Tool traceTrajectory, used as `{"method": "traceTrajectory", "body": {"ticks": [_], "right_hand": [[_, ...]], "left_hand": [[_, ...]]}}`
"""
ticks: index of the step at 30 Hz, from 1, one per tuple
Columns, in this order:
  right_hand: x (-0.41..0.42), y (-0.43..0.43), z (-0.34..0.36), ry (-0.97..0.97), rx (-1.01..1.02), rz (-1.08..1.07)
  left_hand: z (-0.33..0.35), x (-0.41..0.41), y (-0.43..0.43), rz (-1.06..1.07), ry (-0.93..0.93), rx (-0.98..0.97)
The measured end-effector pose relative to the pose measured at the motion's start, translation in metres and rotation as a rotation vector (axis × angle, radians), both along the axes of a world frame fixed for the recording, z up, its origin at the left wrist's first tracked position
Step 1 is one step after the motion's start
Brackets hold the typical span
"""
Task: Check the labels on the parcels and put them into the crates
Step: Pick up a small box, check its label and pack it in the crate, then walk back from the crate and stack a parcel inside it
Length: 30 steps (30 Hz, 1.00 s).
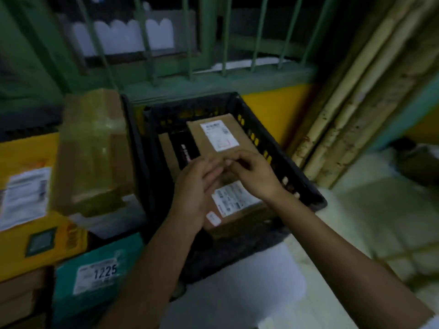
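Over the crate [259, 136], both hands meet above the parcels. The left hand [199, 188] has its fingers fairly straight and close together, reaching in over the near box [237, 205]. The right hand [254, 172] has its fingers curled in toward the left fingertips. Whether it pinches anything there, I cannot tell, as the spot is blurred.

Two cardboard parcels lie in the crate, labels up. The far box [237, 129] is at the back. The near box sits at the front, partly under the hands, with a black pack [184, 150] beside them. More parcels wait outside on the left: a taped box [92, 150], a yellow box [28, 245] and a teal box [95, 257].

The risk is a misread. The light is dim and the hands shade the near label, so a parcel could end up in the wrong crate. The near box also looks to ride high, so a nudge could tip it.
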State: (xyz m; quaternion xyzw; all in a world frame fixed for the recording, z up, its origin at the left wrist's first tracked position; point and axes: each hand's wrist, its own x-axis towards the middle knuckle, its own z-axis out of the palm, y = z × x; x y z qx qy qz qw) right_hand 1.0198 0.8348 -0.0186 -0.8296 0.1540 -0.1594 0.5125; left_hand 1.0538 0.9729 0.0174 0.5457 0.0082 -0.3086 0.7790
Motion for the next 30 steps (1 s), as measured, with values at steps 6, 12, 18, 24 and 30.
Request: {"method": "traceTrajectory", "body": {"ticks": [6,12,18,24,30], "right_hand": [[-0.104,0.018,0.015,-0.106,0.035,-0.315],[-0.22,0.017,0.023,-0.136,0.113,-0.666],[-0.351,0.026,0.024,-0.154,0.143,-1.0],[-0.525,0.044,0.021,-0.205,0.157,-1.338],[-0.696,0.061,0.009,-0.291,0.255,-1.549]], "left_hand": [[-0.004,-0.046,-0.022,-0.275,-0.208,0.041],[-0.007,-0.116,-0.057,-0.555,-0.252,0.045],[-0.01,-0.228,-0.094,-0.821,-0.27,0.057],[-0.013,-0.39,-0.131,-1.145,-0.324,0.022],[-0.021,-0.556,-0.144,-1.347,-0.353,0.001]]}}
